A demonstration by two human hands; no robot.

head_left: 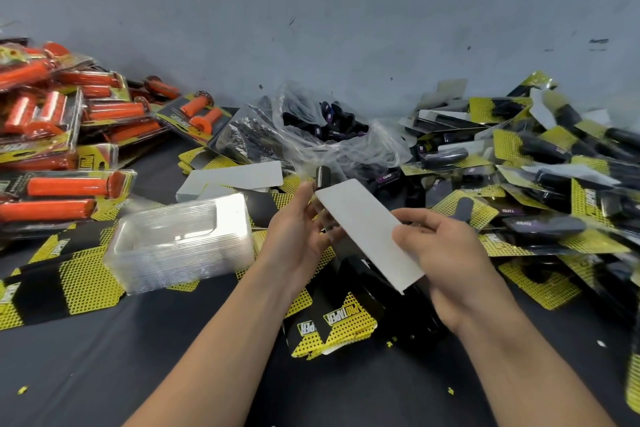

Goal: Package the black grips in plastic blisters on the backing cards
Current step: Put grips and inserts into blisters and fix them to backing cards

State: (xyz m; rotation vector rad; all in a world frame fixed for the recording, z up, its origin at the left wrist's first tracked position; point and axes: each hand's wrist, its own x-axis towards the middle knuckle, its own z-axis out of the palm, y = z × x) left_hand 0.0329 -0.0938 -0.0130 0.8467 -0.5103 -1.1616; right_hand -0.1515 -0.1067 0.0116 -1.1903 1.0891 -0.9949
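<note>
Mid-batch: left grip [298, 218] and right grip [446, 253] both pinch one card [367, 232], black grip [322, 177] tucked behind; finished packs [554, 166] heaped right, bagged grips [332, 125] and blisters [180, 239] remain on bench [104, 374].

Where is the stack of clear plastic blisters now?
In the head view, the stack of clear blisters sits left of the left hand, on yellow-black backing cards.

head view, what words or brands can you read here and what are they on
"PRO TAPER", upside down, on the nearest yellow and black card.
"TAPER" on a purple label on a black grip past the white card.
The white card: blank side, no print.
Orange grip packs and packed black grips: print too blurred to read.
</note>
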